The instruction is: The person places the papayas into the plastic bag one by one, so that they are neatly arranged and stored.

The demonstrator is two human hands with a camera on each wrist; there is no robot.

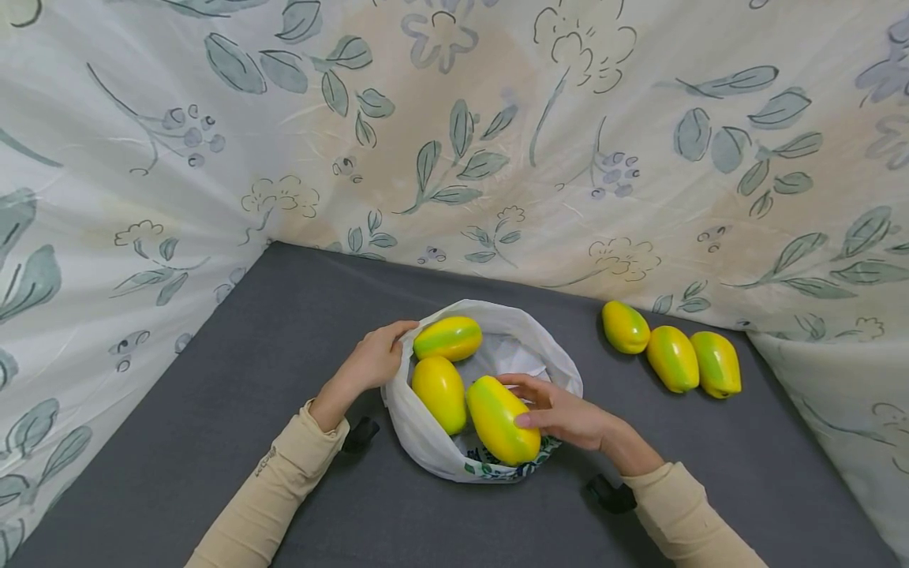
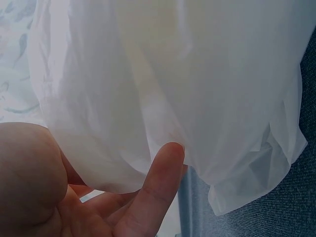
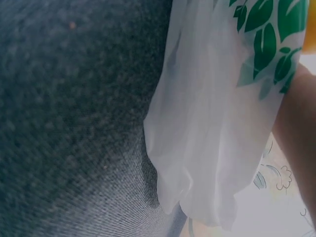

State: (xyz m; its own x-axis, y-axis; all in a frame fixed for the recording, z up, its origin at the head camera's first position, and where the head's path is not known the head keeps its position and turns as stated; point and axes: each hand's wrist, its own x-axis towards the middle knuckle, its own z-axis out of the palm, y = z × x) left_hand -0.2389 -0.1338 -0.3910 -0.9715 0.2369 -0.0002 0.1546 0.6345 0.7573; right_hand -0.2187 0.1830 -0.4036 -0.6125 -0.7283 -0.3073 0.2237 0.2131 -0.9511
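A white plastic bag (image 1: 419,442) with green leaf print stands with its mouth rolled open. My left hand (image 1: 376,355) holds the bag's left rim; in the left wrist view its fingers (image 2: 153,187) lie against the thin plastic (image 2: 222,74). Over the front right of the mouth, my right hand (image 1: 568,414) grips a yellow-green mango (image 1: 503,422), thumb on its near side. Two other mangoes lie inside at the left, one behind (image 1: 447,338) and one nearer (image 1: 439,394). The right wrist view shows the bag's outer side (image 3: 212,138), with the held mango mostly out of frame.
Three more mangoes (image 1: 673,359) lie in a row on the dark grey cloth (image 1: 312,300), right of the bag near the back edge. Floral curtains (image 1: 454,142) rise behind and at both sides. A black wrist device (image 1: 611,495) sits below the right wrist.
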